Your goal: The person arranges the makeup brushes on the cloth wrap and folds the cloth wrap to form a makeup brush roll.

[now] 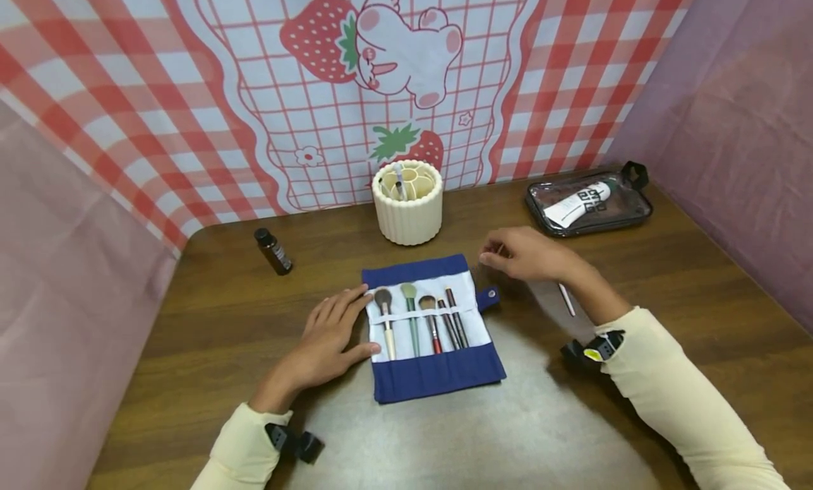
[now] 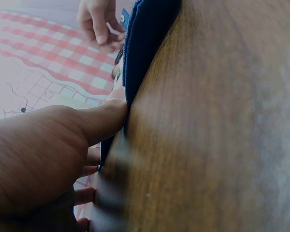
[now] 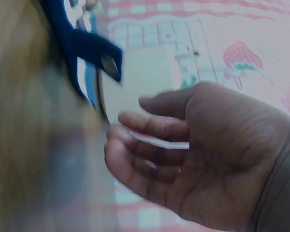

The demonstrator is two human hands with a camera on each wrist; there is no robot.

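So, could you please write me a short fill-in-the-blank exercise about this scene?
The left hand touches the roll, whose top and bottom strips are ____.
The roll's snap tab sticks out toward the ____ hand.
The brush with pale green bristles has a ____ handle.
In the head view, the bottle is to the ____ of the cup.

Missing words: blue; right; green; left.

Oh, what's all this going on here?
Someone has a blue brush roll open on a wooden table, with five makeup brushes tucked into it. Their left hand rests at its left edge. The right hand is just off its right side, fingers bent; whether it holds anything is hard to tell. A cream holder stands behind the roll, a small dark bottle off left, a clear pouch off right.
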